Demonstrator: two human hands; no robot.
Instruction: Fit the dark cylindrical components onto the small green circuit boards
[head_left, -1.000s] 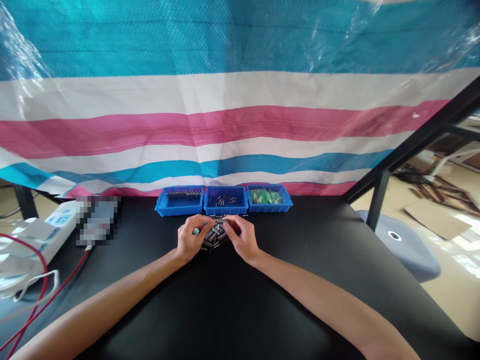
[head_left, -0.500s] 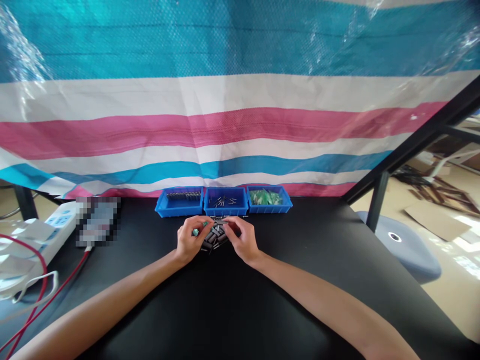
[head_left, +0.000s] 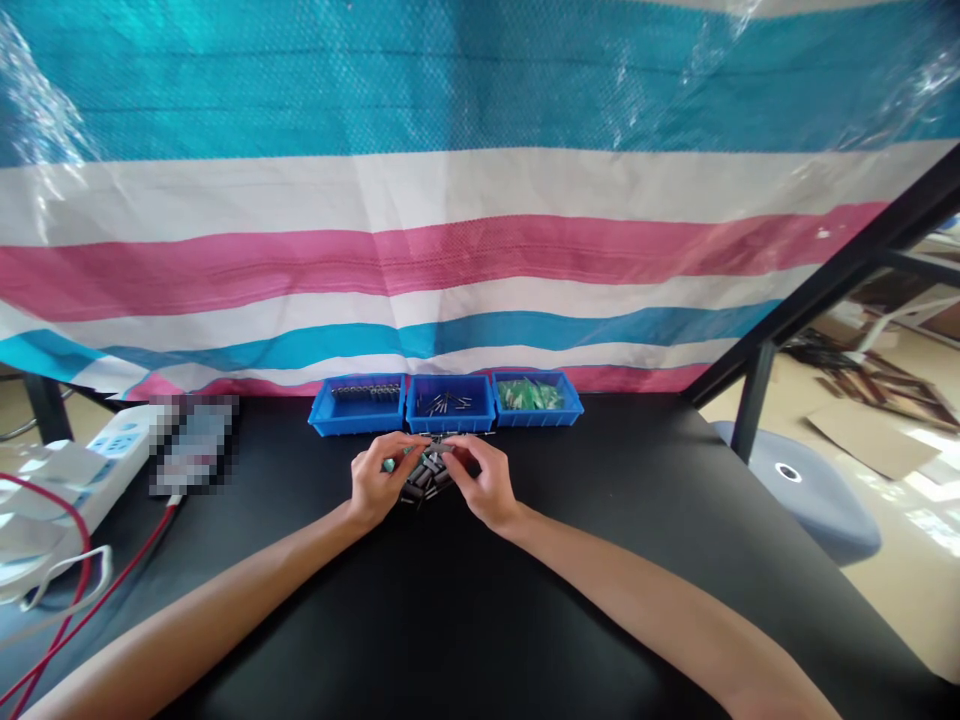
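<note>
My left hand (head_left: 381, 478) and my right hand (head_left: 484, 480) meet fingertip to fingertip over the table. Both are closed in a pinch on a small grey part (head_left: 438, 447), too small for me to name its kind. Something green shows under the fingers of my left hand. Below and between the hands lies a pile of dark cylinders and thin metal pins (head_left: 427, 477), partly covered by my fingers. Just behind stand a blue bin with short metal pins (head_left: 450, 412), a blue bin with a row of metal cylinders (head_left: 358, 418), and a blue bin with green packets (head_left: 540, 410).
On the left of the black table (head_left: 465, 620) lie a white power strip (head_left: 112, 450), a blurred-out device (head_left: 196, 445) and a red cable (head_left: 120, 585). A striped plastic sheet (head_left: 420, 250) hangs behind the bins. At the right, a grey stool (head_left: 810, 500) stands beyond the table edge.
My hands stay over the pile, with the fingertips drawn slightly closer together around the small grey part. The bins and the pile look unchanged.
</note>
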